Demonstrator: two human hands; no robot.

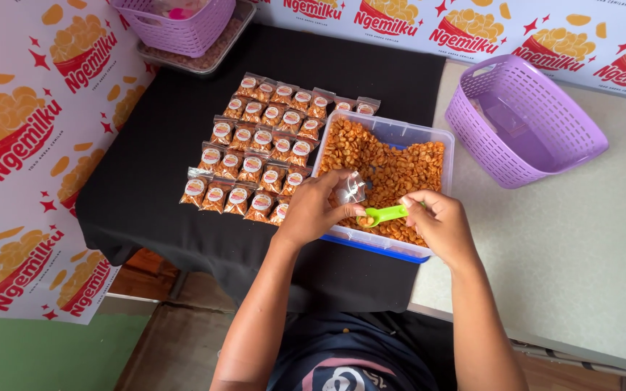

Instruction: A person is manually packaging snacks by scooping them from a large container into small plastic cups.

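Fingers (338,190) of the left hand (313,210) pinch a small clear plastic pouch (351,190) over the clear rectangular tub of orange snacks (393,170). The right hand (440,224) clamps a green plastic scoop (384,214), its long axis pointing left toward the pouch, just beside and below it. Filled round-labelled packets (255,156) lie in rows on the black-clothed surface (153,145), left of the tub; an empty purple basket (523,123) sits to the right.
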